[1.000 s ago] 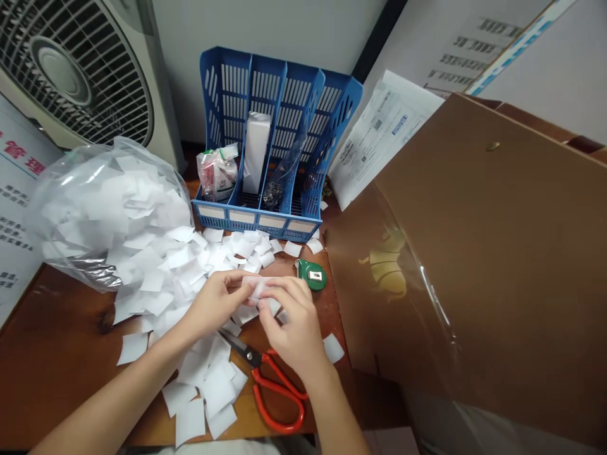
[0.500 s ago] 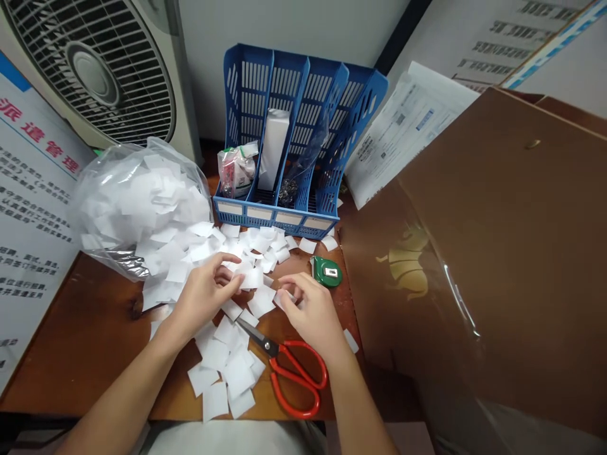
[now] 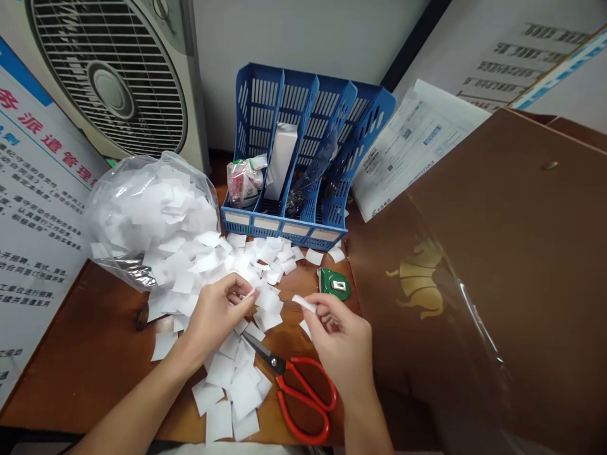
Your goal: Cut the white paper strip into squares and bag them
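Note:
My right hand (image 3: 340, 335) pinches a small white paper slip (image 3: 303, 304) between thumb and fingertips, just left of the green tape measure (image 3: 334, 284). The fingers of my left hand (image 3: 215, 316) are closed in a pinch above the loose slips, with the white edge of a paper slip showing at the tips. Under and around my left hand, white paper slips (image 3: 244, 392) lie scattered over the wooden table. Between my forearms rests a pair of scissors (image 3: 303, 395) with red handles, its dark blades partly over the slips.
A clear plastic bag (image 3: 152, 215) full of paper slips spills onto the table at left. Behind stands a blue file rack (image 3: 284, 230) holding a white box (image 3: 281, 161) and small packets. A fan (image 3: 114, 88) is at back left; a brown box (image 3: 497, 265) borders the right.
My right hand has lifted a paper slip off the table and turned it. My left fingertips have closed together. The whole view has shifted slightly, with things appearing lower and further right.

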